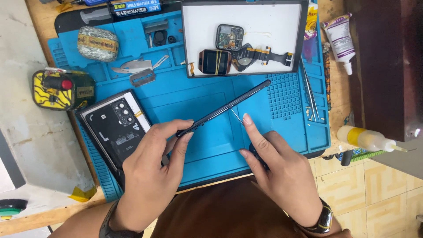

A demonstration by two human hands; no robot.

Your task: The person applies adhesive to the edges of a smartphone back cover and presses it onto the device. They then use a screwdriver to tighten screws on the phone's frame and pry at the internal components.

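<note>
My left hand [152, 172] grips the near end of a thin black phone body [224, 107], held on edge and tilted above the blue repair mat [194, 97]. My right hand [277, 169] holds a small dark-handled tool [256, 154] whose thin metal tip [236, 116] touches the phone's edge, with the index finger stretched along it. A black phone back cover [115, 128] with camera holes lies on the mat just left of my left hand.
A white tray [264, 17] at the back holds smartwatch parts [229, 37]. Tweezers [310, 94] and small screws lie on the mat's right side. Glue bottles [368, 139], a tube [340, 39], a yellow device [59, 90], a tape roll [98, 42] and blades [139, 72] surround the mat.
</note>
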